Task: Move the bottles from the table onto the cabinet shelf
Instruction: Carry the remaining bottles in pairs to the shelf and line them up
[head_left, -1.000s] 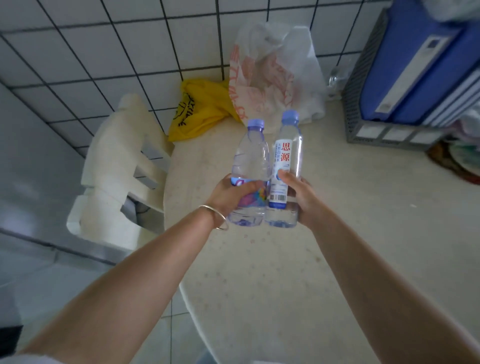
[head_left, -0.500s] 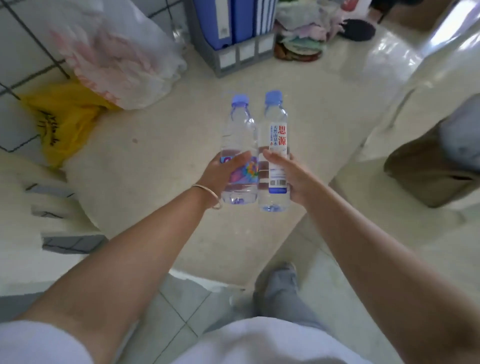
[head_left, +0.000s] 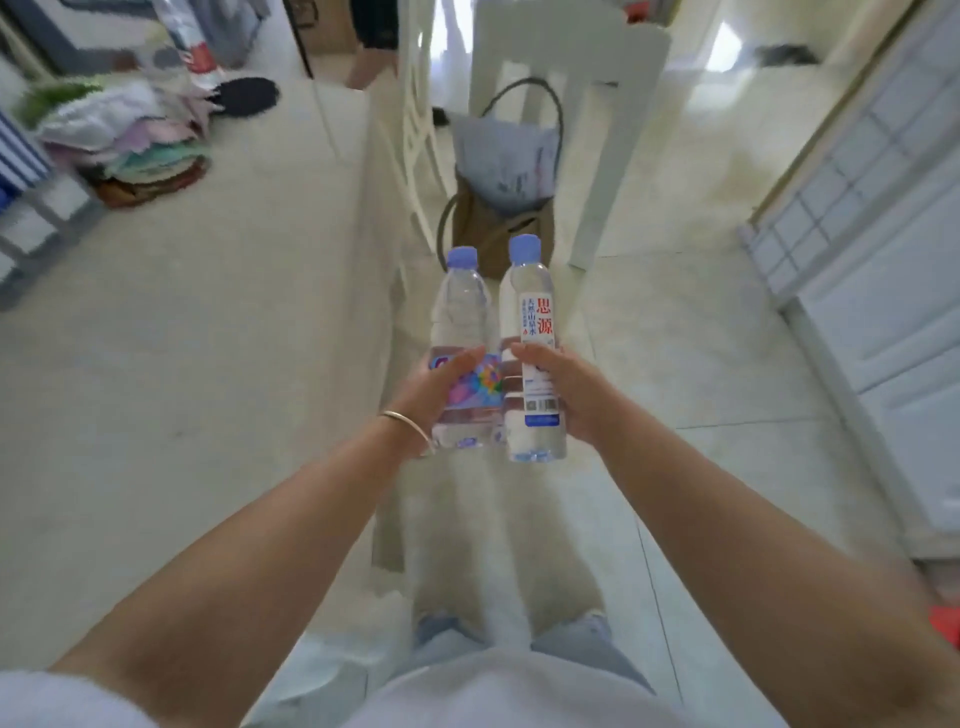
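Note:
Two clear water bottles with pale blue caps are held upright side by side in the air, past the table's right edge and above the floor. My left hand (head_left: 434, 392) grips the bottle with the colourful label (head_left: 462, 312) around its lower half. My right hand (head_left: 563, 392) grips the bottle with the white label and red characters (head_left: 535, 312) the same way. The bottles touch each other. The cream table (head_left: 182, 364) lies to the left below them. A white cabinet with panelled doors (head_left: 883, 291) stands at the right edge; no shelf of it shows.
A white chair (head_left: 571, 67) stands ahead with a grey and brown bag (head_left: 501, 171) on its seat. A pile of folded cloths (head_left: 135, 150) and a file rack (head_left: 31, 208) sit on the table's far left. Pale tiled floor runs between the chair and the cabinet.
The view has swung right, away from the tiled wall and plastic bags, toward the chair and cabinet. Both hands keep their grip on the bottles, which have left the table area.

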